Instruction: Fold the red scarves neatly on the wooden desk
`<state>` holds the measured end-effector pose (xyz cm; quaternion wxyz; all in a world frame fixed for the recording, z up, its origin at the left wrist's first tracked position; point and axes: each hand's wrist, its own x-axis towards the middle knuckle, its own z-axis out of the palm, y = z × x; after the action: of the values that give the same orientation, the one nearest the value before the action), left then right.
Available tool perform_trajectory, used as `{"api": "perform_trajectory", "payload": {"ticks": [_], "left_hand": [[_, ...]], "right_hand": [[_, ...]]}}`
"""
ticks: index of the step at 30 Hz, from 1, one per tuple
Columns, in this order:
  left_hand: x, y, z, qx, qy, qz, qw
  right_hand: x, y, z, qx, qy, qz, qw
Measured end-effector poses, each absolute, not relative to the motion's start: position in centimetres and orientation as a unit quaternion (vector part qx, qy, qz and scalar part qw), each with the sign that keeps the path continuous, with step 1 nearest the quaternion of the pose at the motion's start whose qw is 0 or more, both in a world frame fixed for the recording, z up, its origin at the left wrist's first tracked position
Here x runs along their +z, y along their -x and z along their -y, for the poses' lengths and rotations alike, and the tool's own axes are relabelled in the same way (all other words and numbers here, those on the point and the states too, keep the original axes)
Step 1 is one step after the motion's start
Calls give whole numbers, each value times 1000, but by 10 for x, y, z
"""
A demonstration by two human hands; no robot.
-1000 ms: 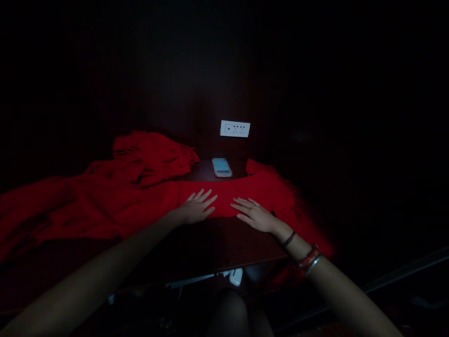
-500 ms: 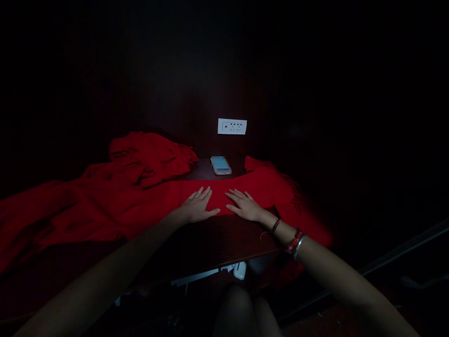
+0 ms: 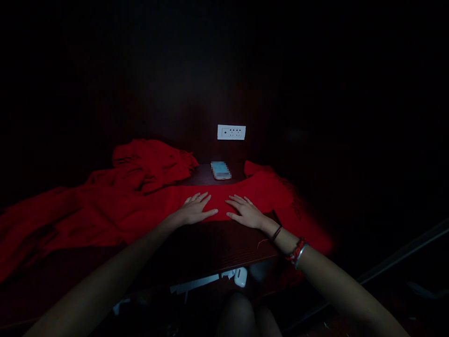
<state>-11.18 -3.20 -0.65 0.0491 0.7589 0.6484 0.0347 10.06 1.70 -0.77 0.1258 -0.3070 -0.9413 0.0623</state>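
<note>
A red fringed scarf [image 3: 140, 208] stretches across a dark wooden desk [image 3: 224, 243], bunched up at the left and hanging over the edge at the right. On its flat middle strip lies my left hand [image 3: 195, 209], palm down, fingers spread, a ring on one finger. My right hand [image 3: 245, 211] rests palm down on the same strip a short way to the right, fingers apart, with bracelets on the wrist. Neither hand grips the cloth. Just behind the strip lies a phone-like flat object [image 3: 220, 170], its face blurred out.
On the dark wall behind is a white socket panel [image 3: 231, 132]. Below the desk's front edge a small white rounded object [image 3: 240, 277] and a pale strip [image 3: 196, 283] show. My knees [image 3: 240, 313] are under the desk. Much of the surroundings is too dark to make out.
My right hand has slid slightly left, closer to my left hand, which stays nearly in place with its thumb stretched out. The view has shifted slightly; the scarf lies much the same.
</note>
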Motion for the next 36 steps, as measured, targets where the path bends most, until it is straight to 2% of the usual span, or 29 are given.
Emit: {"api": "perform_trajectory", "payload": {"ticks": [4, 7, 12, 17, 23, 28, 36], "left_hand": [[-10, 117, 27, 61, -731, -679, 7], [-11, 116, 26, 35, -691, -722, 21], [-9, 115, 29, 2, -677, -735, 33], [-9, 116, 29, -4, -674, -738, 27], [-10, 117, 28, 3, -677, -735, 41], [-8, 116, 28, 7, -675, -736, 48], [-7, 115, 29, 8, -672, -739, 49]], "right_hand": [[10, -86, -23, 87, 358, 914, 170], [17, -63, -30, 91, 378, 904, 177], [2, -42, -39, 100, 344, 932, 59], [-5, -71, -61, 86, 422, 902, -14], [6, -126, -91, -25, 473, 878, -65], [14, -163, -101, -107, 484, 867, -52], [11, -179, -110, -54, 572, 818, 8]]}}
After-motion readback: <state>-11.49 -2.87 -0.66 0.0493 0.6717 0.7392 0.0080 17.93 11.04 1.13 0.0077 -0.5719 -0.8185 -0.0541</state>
